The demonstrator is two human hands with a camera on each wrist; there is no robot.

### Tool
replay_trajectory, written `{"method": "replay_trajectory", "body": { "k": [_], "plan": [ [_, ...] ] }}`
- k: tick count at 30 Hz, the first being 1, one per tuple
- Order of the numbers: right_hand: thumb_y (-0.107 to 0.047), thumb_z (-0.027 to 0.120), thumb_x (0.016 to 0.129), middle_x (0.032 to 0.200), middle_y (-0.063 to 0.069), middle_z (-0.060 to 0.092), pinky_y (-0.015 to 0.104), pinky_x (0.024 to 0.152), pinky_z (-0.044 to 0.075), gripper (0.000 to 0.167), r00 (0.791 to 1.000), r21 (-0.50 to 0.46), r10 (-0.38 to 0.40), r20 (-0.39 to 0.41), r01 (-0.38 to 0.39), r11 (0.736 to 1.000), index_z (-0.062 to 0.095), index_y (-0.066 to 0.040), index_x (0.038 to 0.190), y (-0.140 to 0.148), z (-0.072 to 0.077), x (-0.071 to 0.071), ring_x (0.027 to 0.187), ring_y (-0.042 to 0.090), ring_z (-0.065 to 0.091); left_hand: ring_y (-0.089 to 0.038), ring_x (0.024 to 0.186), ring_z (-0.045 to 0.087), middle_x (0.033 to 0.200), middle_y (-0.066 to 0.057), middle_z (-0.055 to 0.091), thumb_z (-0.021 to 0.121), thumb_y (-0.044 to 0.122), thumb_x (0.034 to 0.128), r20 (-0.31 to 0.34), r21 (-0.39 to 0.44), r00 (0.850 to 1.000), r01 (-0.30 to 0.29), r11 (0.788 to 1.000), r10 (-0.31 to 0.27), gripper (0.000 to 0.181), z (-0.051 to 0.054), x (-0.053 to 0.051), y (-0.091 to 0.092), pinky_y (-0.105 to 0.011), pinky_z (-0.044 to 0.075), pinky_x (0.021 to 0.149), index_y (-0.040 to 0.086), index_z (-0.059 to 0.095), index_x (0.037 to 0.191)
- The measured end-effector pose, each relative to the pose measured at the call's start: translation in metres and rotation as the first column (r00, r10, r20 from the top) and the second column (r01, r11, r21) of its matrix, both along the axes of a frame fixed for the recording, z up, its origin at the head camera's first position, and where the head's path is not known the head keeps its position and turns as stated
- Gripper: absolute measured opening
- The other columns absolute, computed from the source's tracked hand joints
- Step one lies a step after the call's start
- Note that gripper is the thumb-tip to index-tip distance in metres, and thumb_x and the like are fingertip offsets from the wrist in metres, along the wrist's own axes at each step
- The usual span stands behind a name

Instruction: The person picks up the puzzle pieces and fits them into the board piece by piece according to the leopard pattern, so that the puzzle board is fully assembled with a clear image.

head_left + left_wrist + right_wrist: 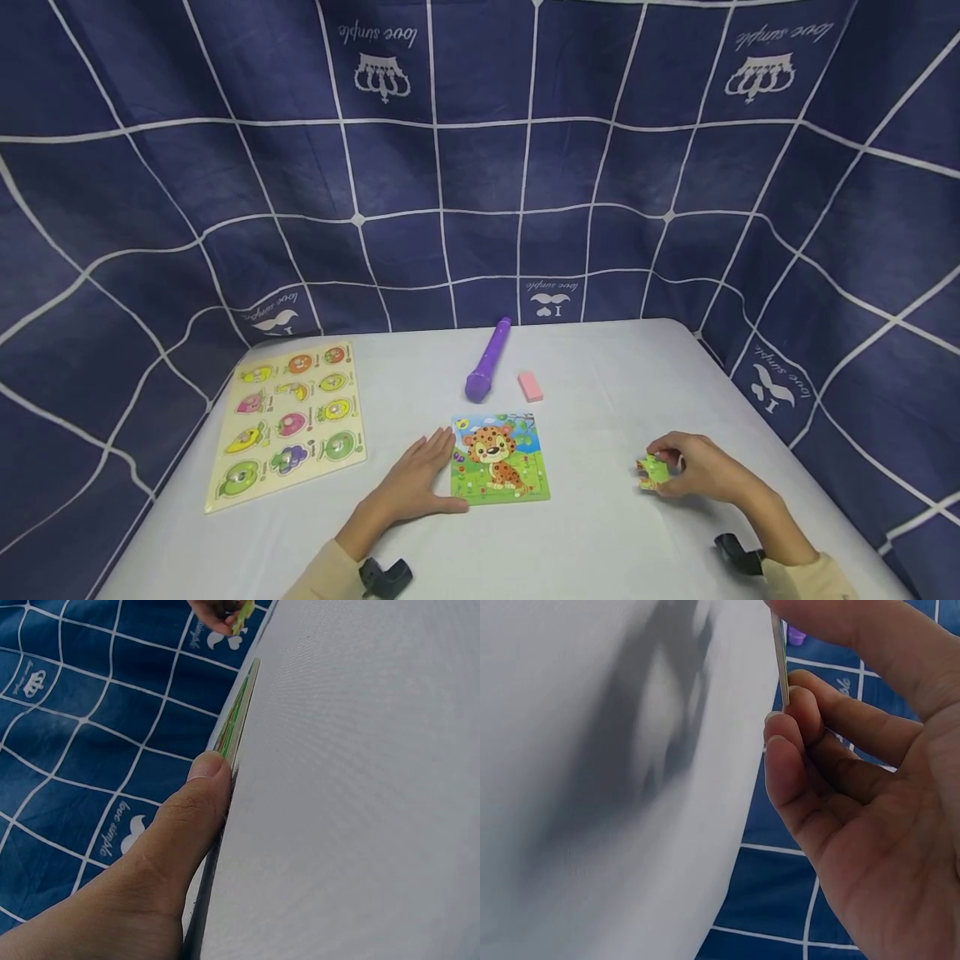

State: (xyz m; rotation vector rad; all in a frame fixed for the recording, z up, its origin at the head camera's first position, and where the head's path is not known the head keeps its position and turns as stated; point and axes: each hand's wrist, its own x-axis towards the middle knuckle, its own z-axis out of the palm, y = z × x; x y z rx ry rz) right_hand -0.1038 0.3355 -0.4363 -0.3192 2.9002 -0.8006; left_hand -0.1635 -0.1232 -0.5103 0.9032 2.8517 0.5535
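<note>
A square leopard picture puzzle (pixel 500 460) lies flat on the table in the head view. My left hand (pixel 417 479) rests at its left side with fingers extended; the thumb (pixel 202 784) touches the puzzle's near edge at the lower left corner. To the right, my right hand (pixel 693 467) pinches a small green-and-yellow puzzle piece (pixel 652 472) between thumb and fingers. In the right wrist view that piece (pixel 781 660) appears as a thin, edge-on strip, raised above the white surface, with a shadow below. Its printed face is mostly hidden there.
A wooden fruit peg board (pixel 292 421) lies at the left of the white table (pixel 592 533). Behind the leopard puzzle are a purple toy microphone (pixel 489 358) and a pink eraser-like block (pixel 530 387). A dark blue checked curtain (pixel 480 167) surrounds the table's back and sides.
</note>
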Motion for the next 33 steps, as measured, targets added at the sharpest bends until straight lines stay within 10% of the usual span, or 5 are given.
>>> {"method": "replay_trajectory", "body": {
  "k": [19,33],
  "plan": [
    [-0.017,0.087,0.065,0.084,-0.005,0.057,0.017,0.06,0.046,0.046,0.985,-0.059,0.122,-0.12,-0.129,0.99,0.07,-0.005,0.106,-0.052,-0.006,-0.024,0.077,0.008,0.051,-0.026,0.152,0.017,0.163,-0.011,0.018,0.06,0.081,0.0702,-0.008,0.009,1.0,0.009,1.0,-0.008,0.12,0.002,0.0,0.002,-0.048,0.015,0.124,0.006,0.021,0.155],
    [-0.022,0.088,0.065,0.082,-0.007,0.058,0.019,0.063,0.043,0.047,0.975,-0.042,0.22,-0.043,-0.222,0.974,0.071,-0.007,0.107,-0.118,-0.014,-0.038,0.077,0.011,0.05,-0.026,0.152,0.017,0.163,-0.011,0.018,0.06,0.081,0.0704,0.001,0.008,1.0,0.005,1.0,-0.005,0.119,0.002,0.001,0.001,-0.048,0.015,0.124,0.006,0.021,0.155]
  ]
}}
